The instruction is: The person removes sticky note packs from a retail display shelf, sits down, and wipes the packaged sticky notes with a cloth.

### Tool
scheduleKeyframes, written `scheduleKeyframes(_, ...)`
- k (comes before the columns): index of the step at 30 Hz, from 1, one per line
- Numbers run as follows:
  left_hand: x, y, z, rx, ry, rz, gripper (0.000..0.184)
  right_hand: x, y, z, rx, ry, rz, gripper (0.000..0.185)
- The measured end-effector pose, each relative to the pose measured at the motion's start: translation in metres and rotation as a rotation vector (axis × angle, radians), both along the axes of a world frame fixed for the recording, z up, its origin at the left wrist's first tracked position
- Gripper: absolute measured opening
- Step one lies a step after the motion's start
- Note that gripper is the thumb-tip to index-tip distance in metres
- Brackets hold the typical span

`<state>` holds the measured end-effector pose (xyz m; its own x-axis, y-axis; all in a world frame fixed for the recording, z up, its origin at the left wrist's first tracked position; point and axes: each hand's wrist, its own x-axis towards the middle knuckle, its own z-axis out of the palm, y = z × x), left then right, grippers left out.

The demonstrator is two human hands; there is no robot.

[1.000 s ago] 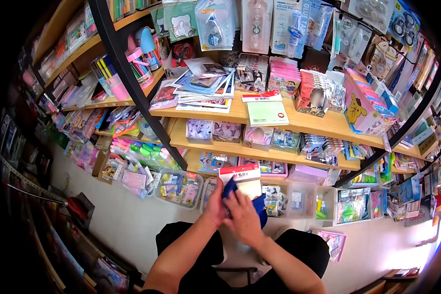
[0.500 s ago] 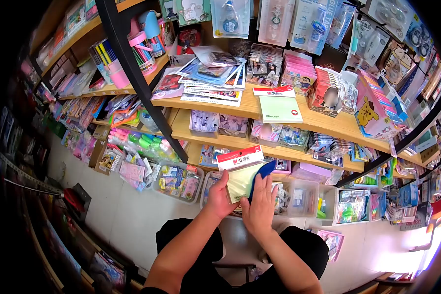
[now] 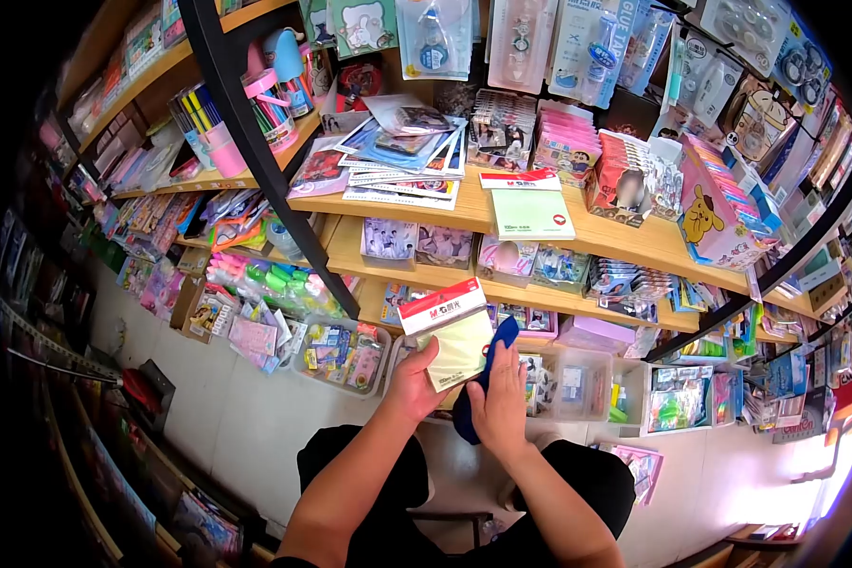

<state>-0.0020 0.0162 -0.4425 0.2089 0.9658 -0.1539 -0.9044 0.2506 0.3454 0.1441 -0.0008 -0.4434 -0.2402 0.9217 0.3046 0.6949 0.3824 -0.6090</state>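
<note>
My left hand (image 3: 411, 382) is closed on a packet of pale yellow sticky notes (image 3: 458, 350), with a red and white header card at its top. The thumb lies over the packet's left edge, and the other fingers are hidden behind it. My right hand (image 3: 502, 401) has a dark blue cloth (image 3: 464, 417) under its palm and fingers, close to the packet's right edge. Whether the cloth touches the packet I cannot tell. A similar packet with pale green notes (image 3: 530, 213) lies flat on the wooden shelf in front.
On the wooden shelf (image 3: 417, 210) sit a pile of cards and sheets (image 3: 402, 156) and several boxes of small packs. Clear plastic bins (image 3: 578, 383) of goods stand low down, beyond my knees. A black shelf post (image 3: 256, 142) rises at the left.
The packet has shifted slightly left and tilted differently. The blue cloth has slid off the packet's face to its right side, and more of it now hangs below my right hand.
</note>
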Motion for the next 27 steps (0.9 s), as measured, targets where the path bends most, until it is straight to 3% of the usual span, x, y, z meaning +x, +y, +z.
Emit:
scheduleKeyframes(6, -0.001, 0.003, 0.002, -0.011, -0.049, -0.06, 0.046, 0.009, 0.008, -0.006, -0.031, 0.214, -0.023, 0.049)
scheduleKeyframes(9, 0.0, 0.004, 0.002, -0.005, 0.085, -0.035, 0.043, 0.021, 0.01, 0.01, -0.391, 0.38, -0.133, 0.041)
scheduleKeyframes(10, 0.0, 0.004, 0.002, -0.002, 0.157, -0.022, 0.042, 0.022, 0.016, -0.007, -0.176, 0.472, -0.178, 0.036)
scheduleKeyframes(13, 0.0, 0.005, 0.001, 0.046, 0.231, -0.072, 0.042, 0.033, 0.024, -0.014, -0.271, 1.036, -0.364, 0.029)
scheduleKeyframes(14, 0.0, 0.005, 0.0, 0.05, 0.263, -0.084, 0.041, 0.038, 0.025, -0.008, -0.219, 1.018, -0.348, 0.027)
scheduleKeyframes(16, 0.001, 0.005, -0.005, 0.054, 0.326, -0.108, 0.041, 0.037, 0.02, 0.017, -0.071, 0.673, -0.315, 0.028)
scheduleKeyframes(17, 0.002, 0.005, -0.011, 0.026, 0.361, -0.139, 0.042, 0.03, 0.012, 0.028, -0.042, 0.575, -0.178, 0.029)
scheduleKeyframes(20, 0.015, -0.001, -0.022, 0.025, 0.824, -0.193, 0.045, 0.007, 0.01, 0.033, 0.088, 0.206, 0.386, 0.037)
scheduleKeyframes(21, 0.021, -0.005, -0.025, -0.045, 0.728, -0.183, 0.046, 0.004, 0.009, 0.033, 0.09, 0.175, 0.346, 0.038)
scheduleKeyframes(25, 0.023, -0.003, -0.022, 0.074, 0.732, -0.148, 0.046, 0.005, 0.011, 0.021, 0.158, 0.117, 0.283, 0.038)
scheduleKeyframes(27, 0.023, -0.007, -0.027, 0.085, 0.687, -0.136, 0.046, 0.008, 0.018, 0.007, 0.156, 0.109, 0.117, 0.038)
